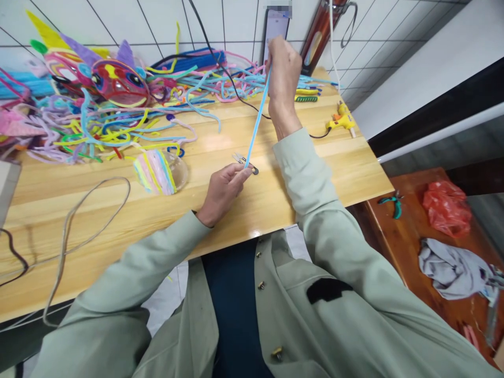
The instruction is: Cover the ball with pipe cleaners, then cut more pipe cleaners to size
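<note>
A light blue pipe cleaner (258, 122) is stretched at a slant between my two hands. My left hand (225, 190) pinches its lower end above the table. Higher up and farther away, the fingers of my right hand (284, 73) are closed on its upper end. Small scissors (255, 170) lie beneath the left fingertips, partly hidden by them. To the left of that hand, a clear cup wrapped in pastel pipe cleaners (155, 172) rests on its side, its open end facing right.
Loose pipe cleaners (114, 131) and decorated red goggles (120, 84) crowd the back left. A phone (275, 29) leans on the tiled wall. A yellow glue gun (342, 122) lies at right, and a grey cable (66, 226) loops at left. Pliers (396, 205) lie on a lower surface.
</note>
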{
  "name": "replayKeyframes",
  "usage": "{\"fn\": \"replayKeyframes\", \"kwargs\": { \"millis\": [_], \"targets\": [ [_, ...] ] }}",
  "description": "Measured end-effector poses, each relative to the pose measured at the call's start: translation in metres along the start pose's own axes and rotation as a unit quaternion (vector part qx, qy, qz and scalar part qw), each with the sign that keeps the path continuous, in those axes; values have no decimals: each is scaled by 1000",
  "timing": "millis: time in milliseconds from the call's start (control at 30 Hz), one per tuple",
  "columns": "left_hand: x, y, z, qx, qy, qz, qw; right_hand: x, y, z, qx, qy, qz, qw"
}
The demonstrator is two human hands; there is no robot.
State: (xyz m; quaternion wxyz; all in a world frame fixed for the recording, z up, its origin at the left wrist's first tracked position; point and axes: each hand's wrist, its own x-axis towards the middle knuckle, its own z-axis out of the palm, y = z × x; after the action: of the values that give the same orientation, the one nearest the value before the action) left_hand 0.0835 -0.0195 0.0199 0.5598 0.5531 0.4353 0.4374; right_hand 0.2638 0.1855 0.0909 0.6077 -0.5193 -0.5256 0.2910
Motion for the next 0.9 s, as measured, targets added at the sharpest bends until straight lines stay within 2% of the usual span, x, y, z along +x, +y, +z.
{"fn": "replayKeyframes", "kwargs": {
  "millis": [100,233,300,367,500,567,833,900],
  "targets": [
    [-6,-4,2,96,47,70,992,3,9,2,-66,93,-55,992],
    [-15,-4,1,208,67,173,960,3,18,11,-108,84,-47,989],
    [-16,-5,1,223,65,194,953,1,20,14,-116,83,-37,989],
    [-13,-8,0,219,68,175,958,-1,20,15,-118,83,-31,989],
    [0,-16,-2,158,54,69,983,-1,16,9,-114,88,-21,989],
    [4,-19,-2,133,39,43,989,0,15,7,-116,88,-22,989],
    [-7,-24,9,158,40,115,980,-7,19,14,-124,76,7,989],
    [-7,-23,10,139,40,111,983,-7,21,14,-116,74,13,990]
  ]
}}
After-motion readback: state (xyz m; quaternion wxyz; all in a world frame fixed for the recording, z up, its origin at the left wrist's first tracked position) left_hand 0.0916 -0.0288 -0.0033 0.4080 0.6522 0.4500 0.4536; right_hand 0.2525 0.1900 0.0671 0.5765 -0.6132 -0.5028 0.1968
